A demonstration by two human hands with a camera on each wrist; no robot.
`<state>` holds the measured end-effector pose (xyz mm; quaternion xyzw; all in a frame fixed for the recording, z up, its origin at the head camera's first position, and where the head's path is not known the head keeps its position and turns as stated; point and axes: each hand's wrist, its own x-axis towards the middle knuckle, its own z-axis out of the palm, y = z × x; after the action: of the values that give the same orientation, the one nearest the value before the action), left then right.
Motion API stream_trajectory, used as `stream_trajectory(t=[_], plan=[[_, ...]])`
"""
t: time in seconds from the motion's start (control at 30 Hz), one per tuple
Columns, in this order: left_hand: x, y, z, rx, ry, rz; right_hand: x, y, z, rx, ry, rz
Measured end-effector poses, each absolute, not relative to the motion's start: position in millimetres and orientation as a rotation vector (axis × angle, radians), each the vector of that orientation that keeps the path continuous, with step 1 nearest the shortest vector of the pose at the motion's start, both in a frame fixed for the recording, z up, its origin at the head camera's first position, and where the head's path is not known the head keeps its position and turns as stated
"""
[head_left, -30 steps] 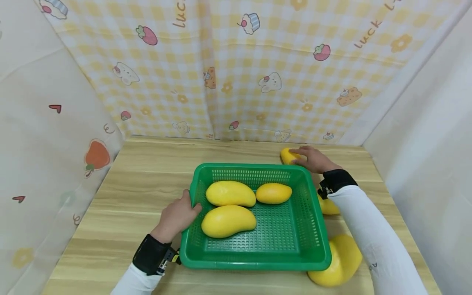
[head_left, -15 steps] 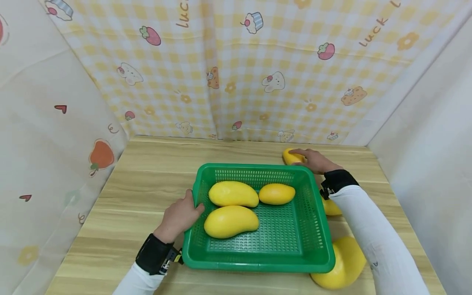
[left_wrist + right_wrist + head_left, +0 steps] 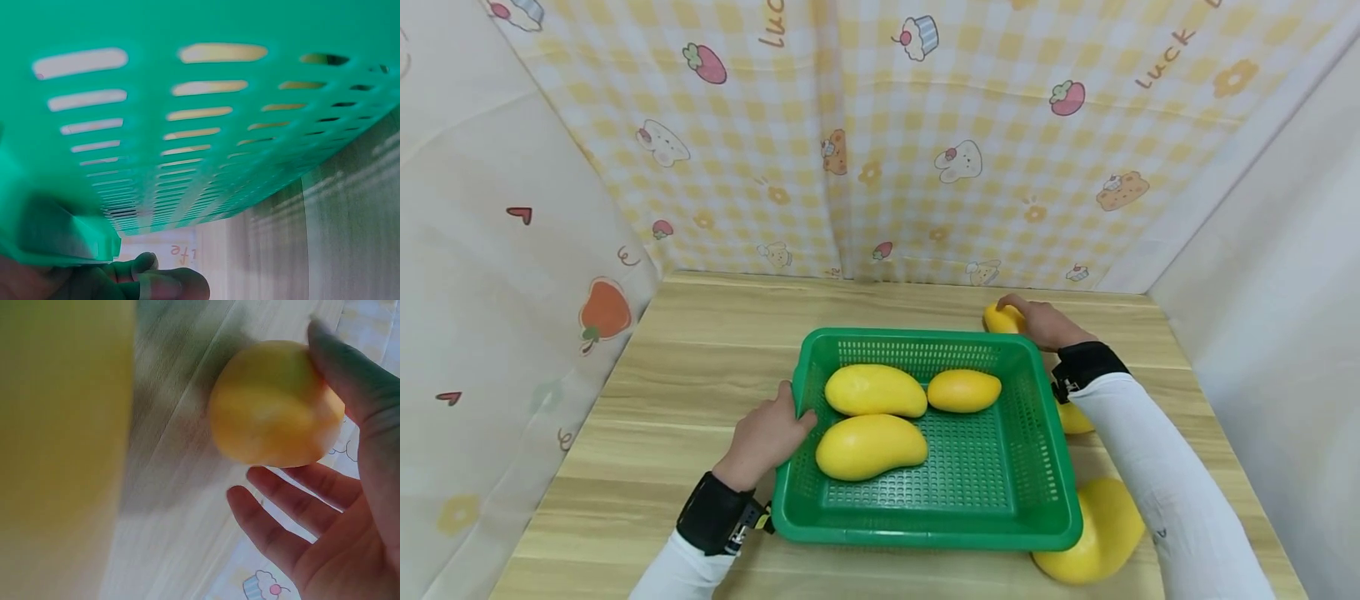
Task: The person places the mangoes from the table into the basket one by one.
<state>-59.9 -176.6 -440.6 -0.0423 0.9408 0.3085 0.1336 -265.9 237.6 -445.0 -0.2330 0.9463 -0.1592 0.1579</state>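
My left hand point(image 3: 765, 439) grips the left rim of a green plastic basket point(image 3: 925, 536), thumb over the inside and fingers outside. The left wrist view shows the basket's slotted wall point(image 3: 150, 156) close up, with fingertips below the rim. Inside the basket lie three yellow mangoes: one large mango point(image 3: 876, 390), another large mango point(image 3: 871, 447) in front and a smaller mango point(image 3: 964, 391). Behind the basket's far right corner, my right hand point(image 3: 1049, 325) holds a small mango point(image 3: 272, 406) between thumb and fingers, at table level.
Right of the basket, a mango point(image 3: 1075, 419) lies partly under the right forearm. A large yellow mango shape point(image 3: 1101, 533) sits by the near right corner, partly hidden. A checked cloth point(image 3: 895, 150) hangs behind the wooden table point(image 3: 700, 333); white cloth walls flank both sides.
The right hand's fingers have closed in around the small mango, which has shifted slightly right toward the hand. The left hand and the basket look unchanged; the head view has shifted slightly.
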Motion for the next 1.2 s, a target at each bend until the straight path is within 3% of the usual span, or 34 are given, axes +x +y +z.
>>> stream_trajectory(t=[0.6,1.2], plan=[[-57.7,-176.2,-438.5,-0.106,2.754,0.851,-257.6,241.3,-438.8,-0.657,2.775,-0.465],[-59.3,-176.2,-436.5,-0.111,2.708,0.894,-246.3,249.0,-376.4,-0.665,2.974,-0.537]])
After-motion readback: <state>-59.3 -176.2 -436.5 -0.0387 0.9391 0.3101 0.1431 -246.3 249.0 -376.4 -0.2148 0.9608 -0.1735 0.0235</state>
